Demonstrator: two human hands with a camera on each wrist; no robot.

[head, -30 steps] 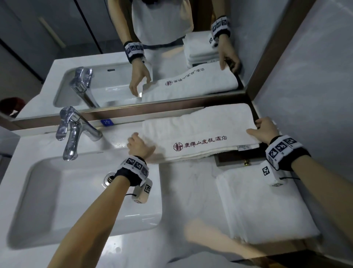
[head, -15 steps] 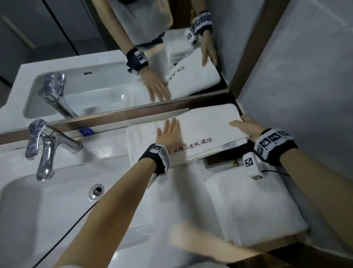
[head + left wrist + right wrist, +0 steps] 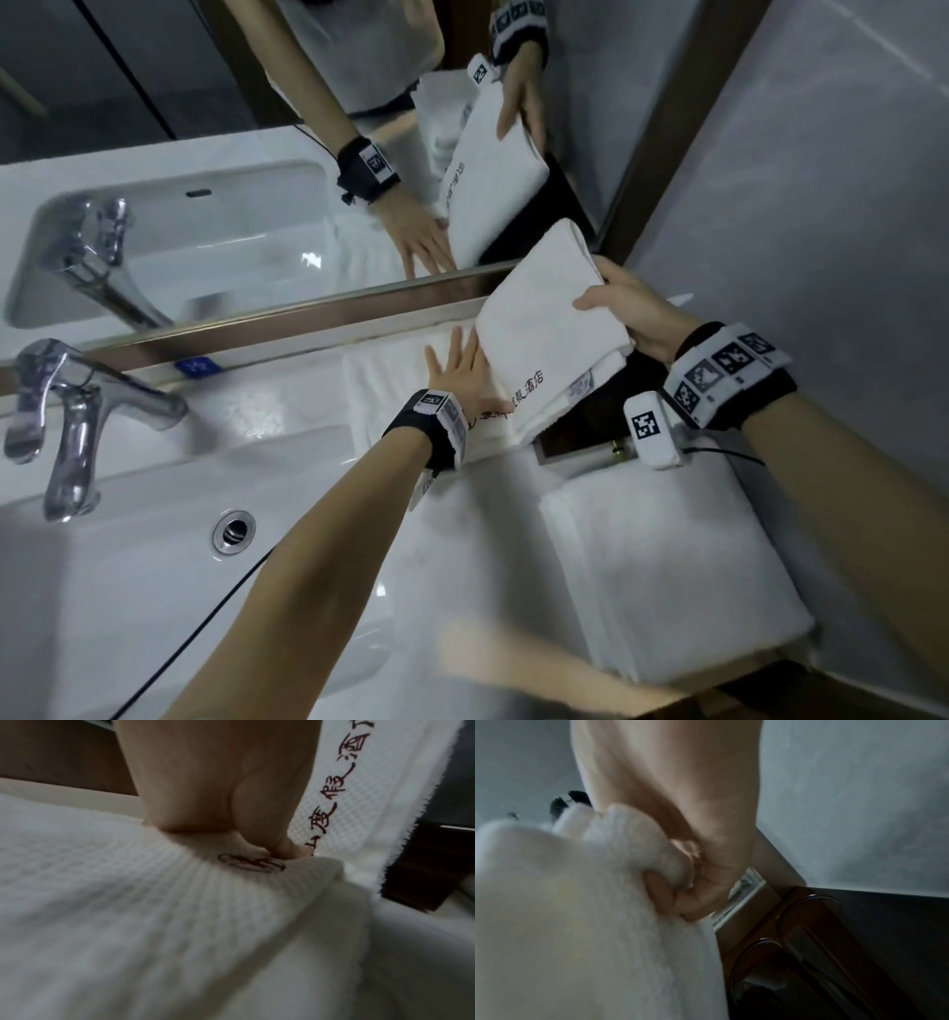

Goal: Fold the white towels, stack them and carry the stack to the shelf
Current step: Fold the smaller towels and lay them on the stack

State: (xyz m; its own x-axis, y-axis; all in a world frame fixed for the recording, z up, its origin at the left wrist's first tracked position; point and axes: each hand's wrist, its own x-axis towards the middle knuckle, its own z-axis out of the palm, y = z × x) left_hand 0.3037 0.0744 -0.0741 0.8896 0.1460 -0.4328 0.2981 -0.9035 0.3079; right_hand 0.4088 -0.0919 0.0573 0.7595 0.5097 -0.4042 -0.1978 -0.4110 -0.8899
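A white towel [image 3: 544, 329] with dark red lettering lies along the back of the counter under the mirror. My right hand [image 3: 624, 308] grips its right end [image 3: 618, 874] and holds that end lifted and swung over toward the left. My left hand [image 3: 459, 367] lies flat with straight fingers on the towel's middle [image 3: 128, 892], pressing it down beside the round logo. A stack of folded white towels [image 3: 672, 575] sits on the counter at the right, under my right forearm.
A white sink [image 3: 128, 591] with a chrome tap [image 3: 77, 416] fills the left. A dark wooden box [image 3: 585, 437] stands between the towel and the stack. The mirror [image 3: 257, 180] runs behind, a grey wall [image 3: 821, 205] closes the right side.
My right hand has lifted the towel's right end off the counter and carried it up and leftward. My left hand moved from the towel's left edge to its middle and lies flat there.
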